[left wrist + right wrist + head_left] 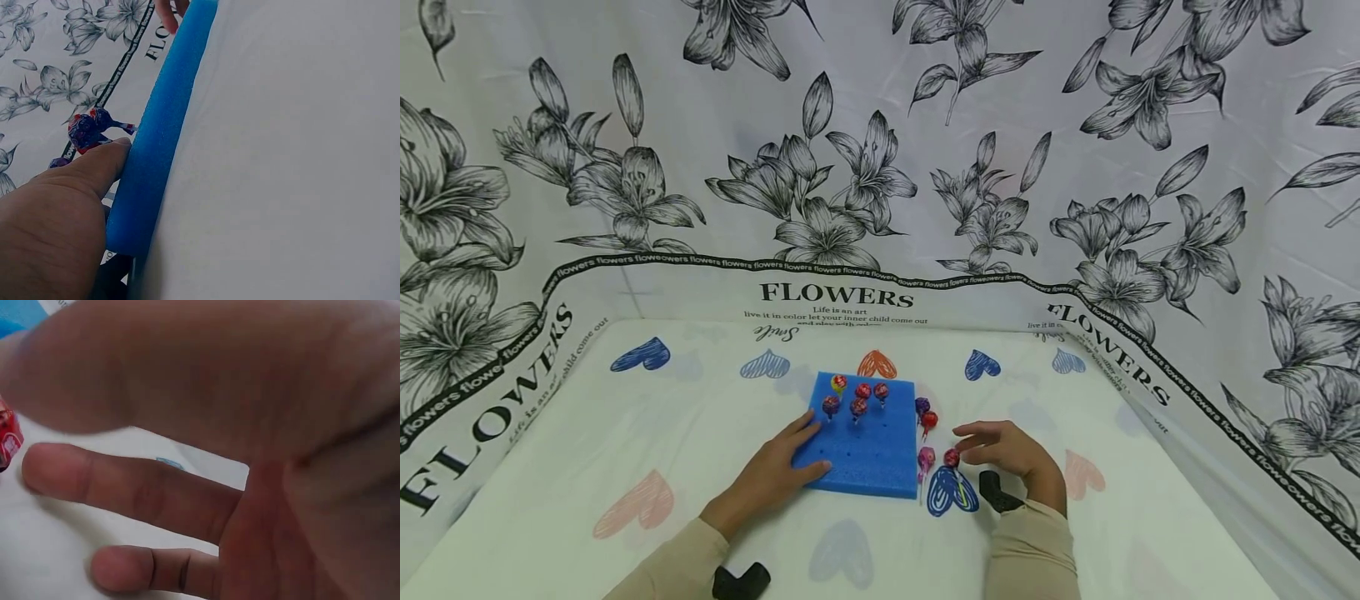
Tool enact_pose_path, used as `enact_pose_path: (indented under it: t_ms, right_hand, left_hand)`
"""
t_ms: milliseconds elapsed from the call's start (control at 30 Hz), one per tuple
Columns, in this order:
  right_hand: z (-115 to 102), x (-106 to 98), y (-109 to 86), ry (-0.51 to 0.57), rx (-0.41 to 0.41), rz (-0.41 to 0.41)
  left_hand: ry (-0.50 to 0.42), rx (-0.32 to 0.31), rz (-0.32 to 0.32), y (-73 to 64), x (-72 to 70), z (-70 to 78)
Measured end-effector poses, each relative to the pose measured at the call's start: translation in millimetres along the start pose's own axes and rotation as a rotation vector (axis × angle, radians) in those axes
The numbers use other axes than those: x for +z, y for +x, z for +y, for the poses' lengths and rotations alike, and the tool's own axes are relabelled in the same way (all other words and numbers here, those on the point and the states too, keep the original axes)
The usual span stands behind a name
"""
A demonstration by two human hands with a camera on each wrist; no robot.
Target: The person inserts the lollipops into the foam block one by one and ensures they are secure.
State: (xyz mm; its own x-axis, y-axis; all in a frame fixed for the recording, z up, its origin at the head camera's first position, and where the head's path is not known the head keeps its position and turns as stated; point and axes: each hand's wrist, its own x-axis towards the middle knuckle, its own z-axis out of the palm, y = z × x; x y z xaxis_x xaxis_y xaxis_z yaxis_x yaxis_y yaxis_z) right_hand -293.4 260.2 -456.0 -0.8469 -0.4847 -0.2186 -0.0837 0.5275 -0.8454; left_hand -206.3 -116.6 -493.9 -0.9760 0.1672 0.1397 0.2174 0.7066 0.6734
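Note:
A blue foam block (865, 471) lies flat, with several wrapped lollipops (858, 407) standing upright in its far half. My left hand (767, 479) rests on the block's left edge, fingers and thumb spread. In the left wrist view, that thumb lies along the block's side (156, 144) near dark wrapped lollipops (87, 131). To the right of the block, my right hand (1011, 454) hovers with loosely extended fingers, its fingertips right at a red lollipop (952, 457). The right wrist view shows the fingers apart and this red wrapper (9, 439) at the left border.
Along the block's right side lie a pink lollipop (927, 457), a red lollipop (929, 419) and a purple lollipop (922, 406). A white cloth (700, 433) printed with hearts covers the table. Behind it hangs a flower-printed curtain (880, 92).

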Motion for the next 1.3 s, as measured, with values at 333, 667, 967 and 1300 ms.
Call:
enact_pose_path:
  t_ms: [333, 667, 967, 1300]
  right_hand:
    - [-10, 9, 9.7, -0.148, 0.051, 0.056]
    - [-17, 17, 14.7, -0.264, 0.132, 0.089]
    - [-12, 10, 11.1, -0.1, 0.112, 0.241]
    - [-11, 1, 4.4, 0.108, 0.038, 0.417]
  left_hand:
    - [0.008, -0.012, -0.003, 1.0, -1.6, -0.9]
    - [0.004, -0.025, -0.003, 1.0, 0.3, -0.3]
    - [0.014, -0.031, -0.001, 0.8, 1.3, 0.3]
    - [-0.008, -0.01, -0.001, 0.0, 1.6, -0.3]
